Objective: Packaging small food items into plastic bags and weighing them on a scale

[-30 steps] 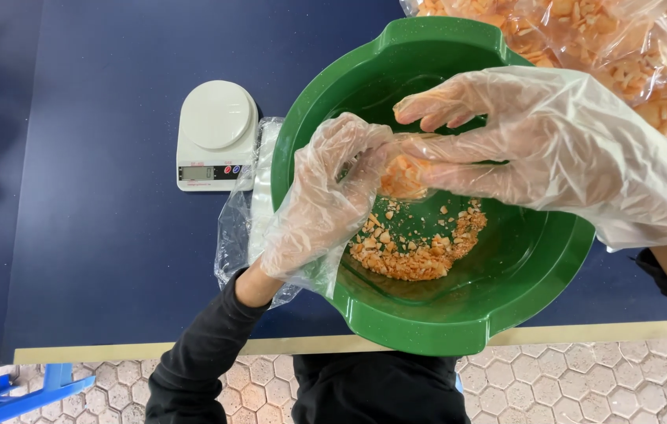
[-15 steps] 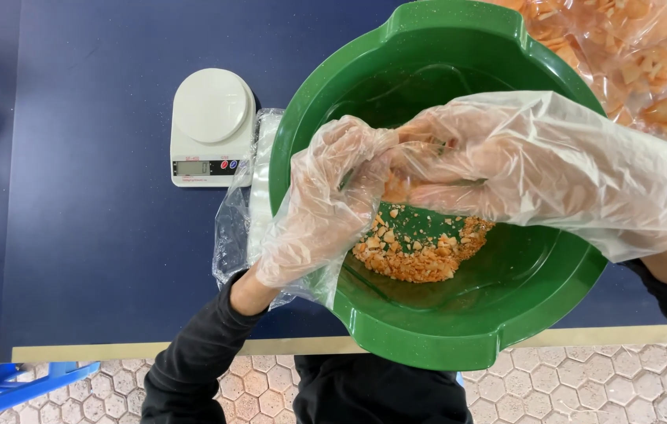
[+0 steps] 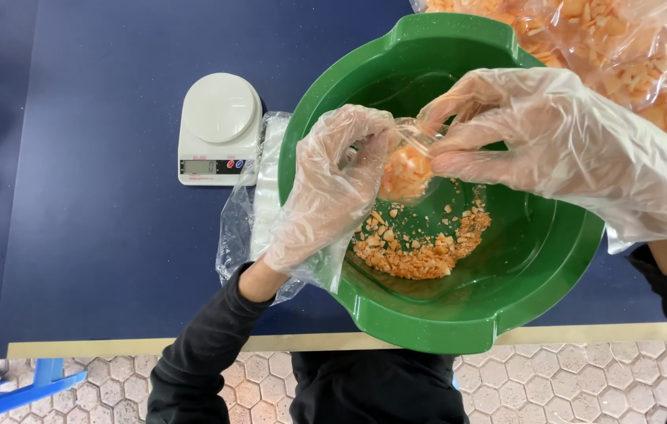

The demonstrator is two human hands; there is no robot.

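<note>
You are filling a small clear bag with orange crumbs over the green bowl.

Your left hand (image 3: 326, 192) and right hand (image 3: 553, 141), both in thin see-through gloves, meet above the green bowl (image 3: 538, 275). The fingers of both hands pinch the small clear bag (image 3: 406, 169) between them, just at your fingertips. More orange crumbs (image 3: 420, 247) lie right below your fingers. It looks part full, so next you likely need a steady, soft hold. A white scale (image 3: 218, 129) sits past your left fingers.
</note>
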